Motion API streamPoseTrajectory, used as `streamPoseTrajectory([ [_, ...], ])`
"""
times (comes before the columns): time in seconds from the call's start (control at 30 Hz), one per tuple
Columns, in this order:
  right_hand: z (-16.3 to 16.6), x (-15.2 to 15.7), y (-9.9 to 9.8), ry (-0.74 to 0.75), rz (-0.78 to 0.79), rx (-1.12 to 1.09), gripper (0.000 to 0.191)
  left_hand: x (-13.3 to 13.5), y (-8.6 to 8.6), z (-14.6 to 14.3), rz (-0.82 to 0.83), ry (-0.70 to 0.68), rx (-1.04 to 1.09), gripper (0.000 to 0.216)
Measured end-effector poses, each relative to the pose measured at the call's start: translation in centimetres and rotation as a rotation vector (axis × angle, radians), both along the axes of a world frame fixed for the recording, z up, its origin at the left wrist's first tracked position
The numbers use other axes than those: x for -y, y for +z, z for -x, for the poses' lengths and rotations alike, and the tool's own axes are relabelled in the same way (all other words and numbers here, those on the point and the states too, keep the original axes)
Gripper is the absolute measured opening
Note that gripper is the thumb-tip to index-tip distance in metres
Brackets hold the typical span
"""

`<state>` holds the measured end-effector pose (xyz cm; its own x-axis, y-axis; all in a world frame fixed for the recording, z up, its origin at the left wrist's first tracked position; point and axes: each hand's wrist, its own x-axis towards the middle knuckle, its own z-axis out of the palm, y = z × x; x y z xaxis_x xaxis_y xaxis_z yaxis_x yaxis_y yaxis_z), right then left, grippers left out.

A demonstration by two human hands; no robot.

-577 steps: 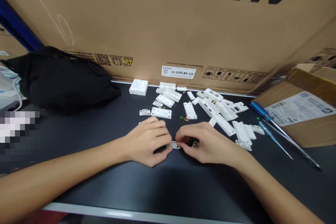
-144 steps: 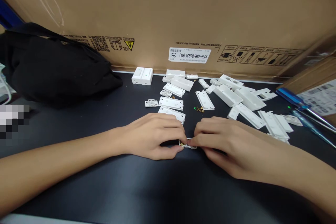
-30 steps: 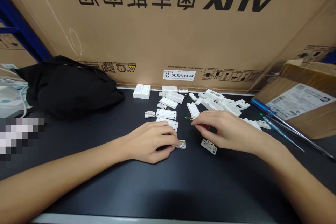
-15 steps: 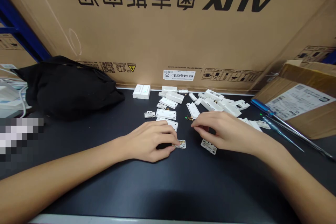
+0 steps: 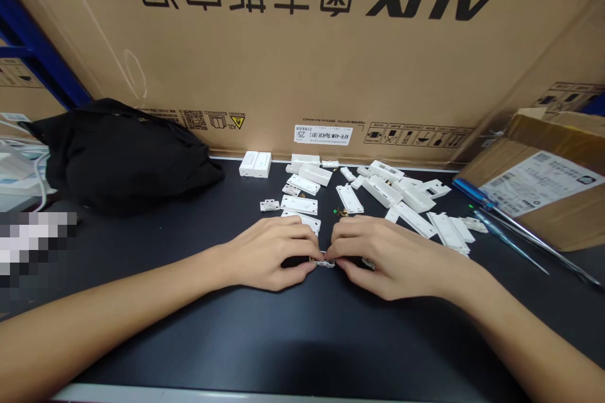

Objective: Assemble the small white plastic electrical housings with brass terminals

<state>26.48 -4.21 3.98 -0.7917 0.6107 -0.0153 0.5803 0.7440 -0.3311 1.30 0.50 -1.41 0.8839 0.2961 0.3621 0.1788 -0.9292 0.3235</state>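
A large cardboard carton panel [image 5: 302, 56] printed with AUX stands behind a black workbench [image 5: 302, 340], at twelve o'clock from the person's hands. On the bench, a black cloth bag [image 5: 127, 157] slumps at ten o'clock, and an open cardboard box [image 5: 543, 195] with a printed label sits at two o'clock. Two blue-handled screwdrivers [image 5: 508, 236] lie just in front of that box. Loose white plastic housing parts [image 5: 378, 192] are spread from eleven to two o'clock, with a doubled white block [image 5: 254, 164] at their far left and tiny green and brass bits [image 5: 339, 211] among them.

The left hand [image 5: 269, 255] and right hand [image 5: 387, 258] meet near the middle of the bench. Their curled fingertips [image 5: 309, 264] close from both sides on a small white plastic piece [image 5: 324, 262] with brass showing, which lies between them just above the bench. A second small white plastic piece [image 5: 368, 263] lies partly hidden beneath the right hand.
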Motion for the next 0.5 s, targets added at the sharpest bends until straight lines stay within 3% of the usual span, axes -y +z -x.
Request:
streamPoseTrajectory([
  [0.5, 0.37, 0.10, -0.05, 0.040, -0.101, 0.089, 0.023, 0.07, 0.09, -0.06, 0.003, -0.014, 0.025, 0.018],
])
